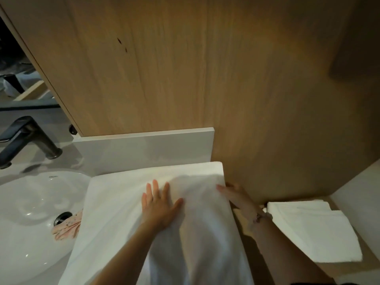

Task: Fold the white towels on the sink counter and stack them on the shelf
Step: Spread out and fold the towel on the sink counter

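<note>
Item: large white terry towel (127,219), spread flat over the pale sink counter, its left part overhanging the rim of the white ceramic basin (30,202), its far edge against the low white backsplash (144,147); the surface shows soft creases toward the near end

Left hand (159,204): open, palm down, fingers spread, pressing on the middle of the towel; grasping nothing

Right hand (236,195): at the towel's right edge, fingers extended along the border and touching it; whether they pinch the cloth or only rest against it cannot be told. A bracelet sits on that wrist

Adjacent: stack of folded white towels (312,229) on the light wooden shelf (242,223), lower and to the right, just beside the right forearm

Further out: matt black faucet (30,138) at the back of the basin; black drain (62,218); pink patterned cloth (65,228) partly tucked under the towel's left edge; wood-grain wall panel (185,68) behind

Status, judged: part done. Some towels are folded and shelved; this one appears to be in smoothing or mid-fold, with further folds and its transfer to the stack outstanding. Whether other towels remain is not visible
</note>
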